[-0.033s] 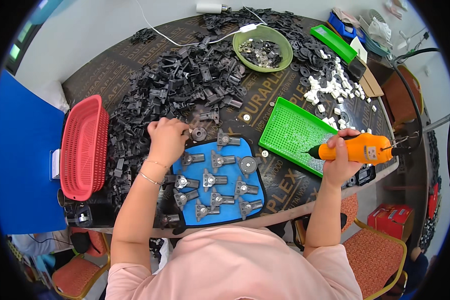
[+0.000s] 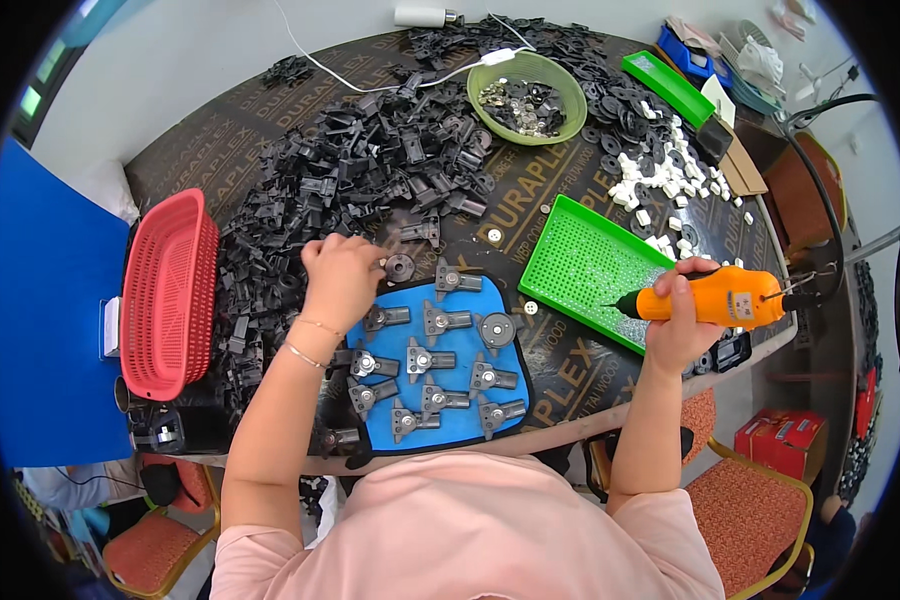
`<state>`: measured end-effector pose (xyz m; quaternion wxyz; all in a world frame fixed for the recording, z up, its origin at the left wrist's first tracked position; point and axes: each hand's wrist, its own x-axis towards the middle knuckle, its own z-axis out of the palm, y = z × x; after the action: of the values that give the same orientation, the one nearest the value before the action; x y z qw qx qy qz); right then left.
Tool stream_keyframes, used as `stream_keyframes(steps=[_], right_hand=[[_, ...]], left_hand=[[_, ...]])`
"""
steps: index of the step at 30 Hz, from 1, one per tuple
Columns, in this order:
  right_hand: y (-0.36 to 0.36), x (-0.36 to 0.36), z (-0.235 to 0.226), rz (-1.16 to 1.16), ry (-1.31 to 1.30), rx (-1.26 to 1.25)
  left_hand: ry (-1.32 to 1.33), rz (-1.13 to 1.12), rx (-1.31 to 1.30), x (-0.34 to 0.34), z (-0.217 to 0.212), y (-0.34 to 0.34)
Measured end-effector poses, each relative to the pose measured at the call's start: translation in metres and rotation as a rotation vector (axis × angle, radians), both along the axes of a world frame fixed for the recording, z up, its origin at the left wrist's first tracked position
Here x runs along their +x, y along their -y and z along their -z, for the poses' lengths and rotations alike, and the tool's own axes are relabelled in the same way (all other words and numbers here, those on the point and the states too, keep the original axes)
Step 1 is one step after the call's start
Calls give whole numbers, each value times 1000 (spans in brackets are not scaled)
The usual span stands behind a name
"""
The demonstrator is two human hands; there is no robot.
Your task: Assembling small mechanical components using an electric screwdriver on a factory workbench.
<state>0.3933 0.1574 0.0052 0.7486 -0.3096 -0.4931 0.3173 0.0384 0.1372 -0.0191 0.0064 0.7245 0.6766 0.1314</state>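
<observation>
My right hand (image 2: pixel 682 318) is wrapped round an orange electric screwdriver (image 2: pixel 740 297), its black nose pointing left over a green perforated tray (image 2: pixel 560 255). At the near edge of the black plastic parts pile (image 2: pixel 340 160), my left hand (image 2: pixel 340 275) has its fingers bent and closed. Its fingertips are partly hidden, so I cannot make out what they hold. Right beside them lies a round black disc (image 2: pixel 399 267). Several black bracket assemblies (image 2: pixel 429 360) with metal screws rest in rows on a blue mat (image 2: pixel 460 408); one carries a round black wheel (image 2: pixel 496 329).
Red baskets (image 2: pixel 168 300) stand at the left edge. A yellow-green bowl (image 2: pixel 572 100) of metal and black pieces is at the back. White blocks (image 2: pixel 660 180) and black discs lie scattered at the right. The screwdriver's cable (image 2: pixel 820 180) rises on the right.
My left hand has shifted very slightly to the right, along with a tiny shift of the whole view. My right hand and the screwdriver stay in place.
</observation>
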Motion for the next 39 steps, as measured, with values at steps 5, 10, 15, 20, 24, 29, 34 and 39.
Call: stream_keyframes(steps=[5, 10, 15, 20, 24, 29, 34, 39], right_hand=[[3, -7, -2, -5, -18, -18], [6, -8, -2, 4, 0, -18], [10, -10, -3, 18, -19, -45], [10, -13, -4, 20, -35, -41], [9, -14, -2, 3, -22, -56], [9, -16, 0, -7, -40, -54], [9, -20, -1, -9, -42, -43], [10, -22, -1, -21, -32, -51]], left_hand=[[-189, -70, -148, 19, 16, -17], [-155, -117, -200, 24, 19, -29], [-62, -70, -277, 26, 1, -37], [427, 122, -295, 17, -9, -31], [379, 305, -295, -5, 6, -29], [383, 358, -338, -10, 2, -25], [363, 363, -220, -20, 9, -30], [187, 126, -28, 3, 9, -24]])
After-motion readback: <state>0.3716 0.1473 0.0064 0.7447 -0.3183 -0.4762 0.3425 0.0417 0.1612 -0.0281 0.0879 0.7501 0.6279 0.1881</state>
